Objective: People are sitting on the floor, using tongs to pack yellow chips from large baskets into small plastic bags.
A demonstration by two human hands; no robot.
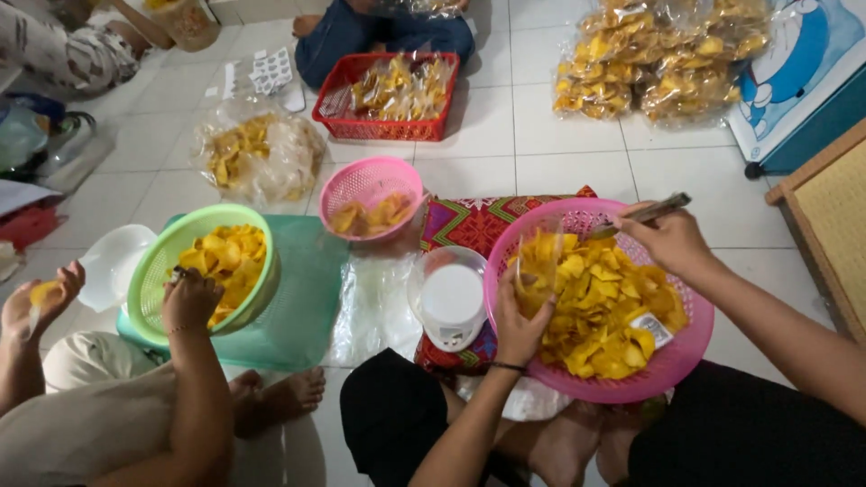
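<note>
Two baskets of yellow chips are seen: a green basket (158, 261) at the left, worked by a co-worker's hand (189, 299), and a large pink basket (686, 347) on the wearer's lap. A clear bag (538, 261) of chips is gripped upright over it by the left hand (519, 326); metal tongs (642, 213) are pinched in the right hand (672, 239).

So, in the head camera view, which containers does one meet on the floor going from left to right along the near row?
Green basket of yellow chips, under a co-worker's hand → small white scale → clear bag in the left hand → big pink basket → right hand holding tongs.
</note>
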